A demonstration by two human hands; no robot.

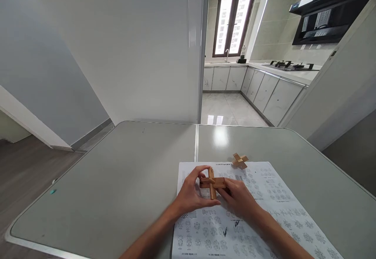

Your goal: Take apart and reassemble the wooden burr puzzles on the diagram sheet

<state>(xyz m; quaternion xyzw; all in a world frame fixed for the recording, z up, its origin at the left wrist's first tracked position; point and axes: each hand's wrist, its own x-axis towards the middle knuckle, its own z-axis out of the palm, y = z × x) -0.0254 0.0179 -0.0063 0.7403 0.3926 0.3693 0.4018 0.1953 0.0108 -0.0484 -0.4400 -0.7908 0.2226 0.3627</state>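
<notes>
Between my two hands is a brown wooden interlocking puzzle (212,183), its bars crossing one another, held just above a printed sheet. My left hand (194,190) grips the upright bar, with the index finger at its top end and the thumb at its bottom end. My right hand (237,197) pinches the right end of the crosswise bars; its fingertips are partly hidden behind the wood. The large white instruction sheet (211,227), covered in small grey diagrams, lies under both hands. At its far edge rests a second, lighter wooden cross-shaped puzzle (240,160).
The grey-green table (102,188) has a seam (196,143) running away from me and a pale metal rim. A small teal bit (53,191) lies near the left edge. Past the table stand a white wall (147,55) and a kitchen with cabinets (221,78) and a stove (289,66).
</notes>
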